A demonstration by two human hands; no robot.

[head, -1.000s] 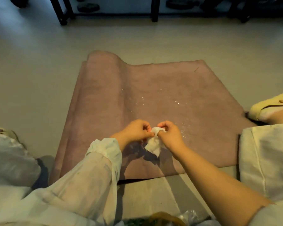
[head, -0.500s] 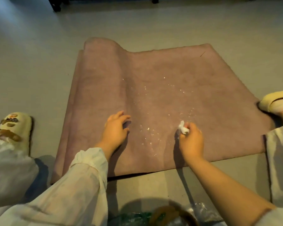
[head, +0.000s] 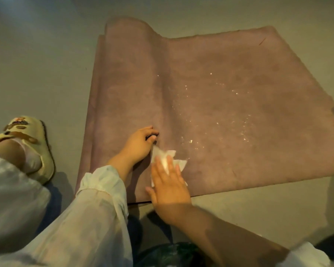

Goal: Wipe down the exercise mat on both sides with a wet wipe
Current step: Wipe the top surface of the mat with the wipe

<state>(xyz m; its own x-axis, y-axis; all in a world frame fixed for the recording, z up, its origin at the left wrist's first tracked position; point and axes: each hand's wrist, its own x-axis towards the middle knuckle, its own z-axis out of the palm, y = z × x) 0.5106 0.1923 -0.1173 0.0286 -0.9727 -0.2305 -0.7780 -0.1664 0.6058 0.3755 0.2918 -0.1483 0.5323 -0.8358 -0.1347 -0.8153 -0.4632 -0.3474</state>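
- The exercise mat (head: 210,105) is dusty mauve, spread on the floor before me, its left part curled into a hump, wet droplets glinting mid-surface.
- My right hand (head: 169,186), fingers straight, presses the white wet wipe (head: 163,158) flat near the mat's near edge.
- My left hand (head: 139,144) rests on the mat beside it, fingers loosely bent, holding nothing.
- Grey floor (head: 39,66); yellow slipper (head: 27,143) at left.
- No readable writing.

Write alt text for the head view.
A right hand presses a white wet wipe flat on a pink exercise mat speckled with droplets, while the left hand rests on the mat beside it.
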